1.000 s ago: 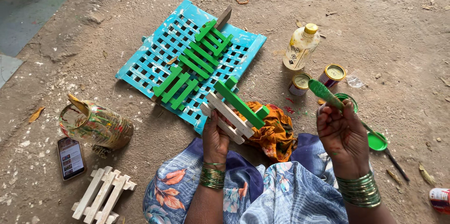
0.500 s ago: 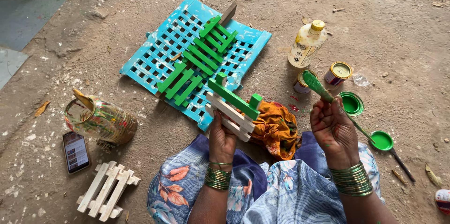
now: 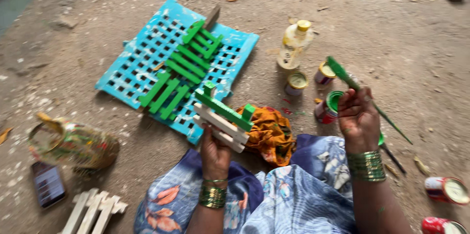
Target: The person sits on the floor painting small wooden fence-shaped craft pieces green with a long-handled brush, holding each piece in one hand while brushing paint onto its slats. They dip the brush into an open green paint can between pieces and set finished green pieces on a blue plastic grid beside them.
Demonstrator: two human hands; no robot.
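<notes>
The person sits on the dusty ground, and the left hand [image 3: 215,151] is closed from below around a small wooden slat frame [image 3: 223,120], holding it up above the lap; its top slat is already green, the lower slats are bare pale wood. The right hand [image 3: 357,119] pinches a thin paintbrush [image 3: 364,98] with green on the tip, lifted beside the frame and not touching it. Just beside this hand stands an open tin of green paint [image 3: 329,106], with two small tins [image 3: 308,78] and a yellowish bottle [image 3: 293,45] behind. Finished green frames [image 3: 183,70] lie on a blue plastic grid [image 3: 137,67] further in front, and one unpainted frame [image 3: 93,210] waits near a phone [image 3: 47,184]. To do the painting well, I think the frame should be held only by the bare slats, so fingers do not smear the wet green, and the brush should go along the slat length with little paint, over the orange cloth [image 3: 269,133] to catch drops.
</notes>
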